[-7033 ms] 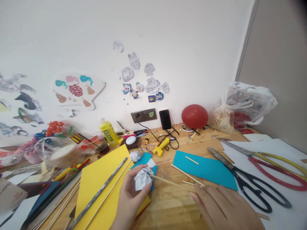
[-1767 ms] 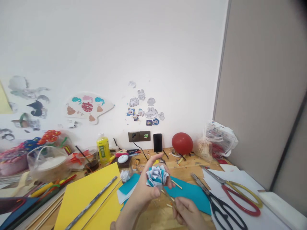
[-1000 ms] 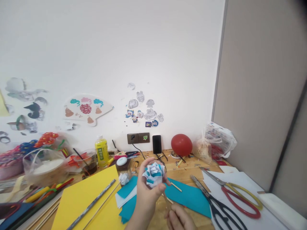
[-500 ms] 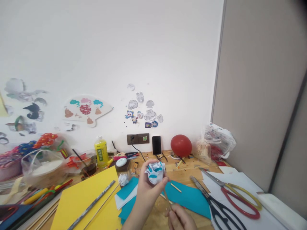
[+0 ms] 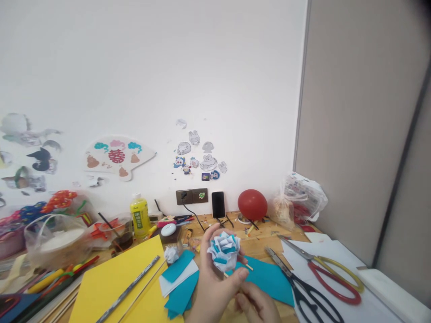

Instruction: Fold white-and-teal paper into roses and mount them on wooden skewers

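The left hand (image 5: 213,287) is raised near the middle of the view, and its grip is closed around the base of a paper flower (image 5: 224,250) made of white and teal folded petals. The thumb lies on the left of the flower and the fingertips press in from below and from the right. The flower is held up off the worktop (image 5: 266,235), its open face turned towards the camera.

The right hand (image 5: 259,307) sits low at the near edge, just under the left hand and touching it, with its fingers curled inward. Whether that grip holds anything I cannot tell, since the left hand hides it.

Beneath both hands lies a teal paper sheet (image 5: 271,280) with a short wooden stick (image 5: 248,267) resting on it. To the left are loose teal and white paper pieces (image 5: 180,280), a small crumpled white paper ball (image 5: 171,254) and a large yellow card (image 5: 111,280) with a long metal strip (image 5: 129,289) lying across it.

To the right, black-handled scissors (image 5: 303,291) lie beside larger scissors with red and yellow handles (image 5: 333,278), both on white sheets. Along the far wall stand a yellow bottle (image 5: 139,220), a phone (image 5: 218,204), a red balloon (image 5: 252,204) and a plastic bag (image 5: 303,195).
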Available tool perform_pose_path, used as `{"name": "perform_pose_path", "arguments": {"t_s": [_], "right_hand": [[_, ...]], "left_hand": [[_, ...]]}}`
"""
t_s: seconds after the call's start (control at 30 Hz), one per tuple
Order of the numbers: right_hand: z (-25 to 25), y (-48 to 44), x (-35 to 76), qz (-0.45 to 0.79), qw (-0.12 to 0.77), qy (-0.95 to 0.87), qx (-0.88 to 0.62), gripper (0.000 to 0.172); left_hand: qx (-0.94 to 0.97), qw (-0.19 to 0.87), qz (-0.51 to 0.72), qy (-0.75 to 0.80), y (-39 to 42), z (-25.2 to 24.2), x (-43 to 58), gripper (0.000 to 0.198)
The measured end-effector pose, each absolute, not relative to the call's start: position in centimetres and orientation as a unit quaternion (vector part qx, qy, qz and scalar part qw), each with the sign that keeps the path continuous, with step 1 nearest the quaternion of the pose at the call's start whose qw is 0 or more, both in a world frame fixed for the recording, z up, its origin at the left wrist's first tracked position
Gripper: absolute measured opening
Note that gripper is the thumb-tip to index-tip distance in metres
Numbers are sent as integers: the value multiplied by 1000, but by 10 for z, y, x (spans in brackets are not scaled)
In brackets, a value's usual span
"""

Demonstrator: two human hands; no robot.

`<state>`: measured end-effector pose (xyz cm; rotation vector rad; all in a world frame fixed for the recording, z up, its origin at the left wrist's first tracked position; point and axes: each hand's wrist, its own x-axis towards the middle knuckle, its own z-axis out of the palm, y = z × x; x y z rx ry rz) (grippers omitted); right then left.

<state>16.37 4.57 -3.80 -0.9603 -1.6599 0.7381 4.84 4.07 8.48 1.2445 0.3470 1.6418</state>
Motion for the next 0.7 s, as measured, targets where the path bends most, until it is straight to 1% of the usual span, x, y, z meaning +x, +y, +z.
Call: {"name": "perform_pose_path", "arguments": {"t_s": [0.1, 0.17, 0.23, 0.3, 0.4, 0.53, 0.7], "right_hand": [[-34, 46, 170, 280, 526, -689, -413, 31], [-30, 45, 171, 252, 543, -683, -420, 29], [-25, 44, 173, 209, 555, -681, -430, 26], [-20, 43, 174, 168, 558, -685, -437, 25], [-17, 43, 173, 143, 569, -687, -428, 24], [-18, 44, 171, 153, 585, -689, -400, 21], [-12, 40, 174, 210, 558, -695, -401, 32]], "left_hand": [[514, 512, 674, 136, 45, 83, 46, 88], [521, 513, 668, 133, 49, 82, 44, 90], [527, 513, 664, 136, 52, 82, 42, 84], [532, 524, 647, 154, 52, 82, 39, 71], [538, 546, 614, 186, 50, 82, 38, 53], [522, 554, 613, 214, 45, 74, 42, 54], [525, 547, 608, 235, 40, 66, 49, 57]]}}
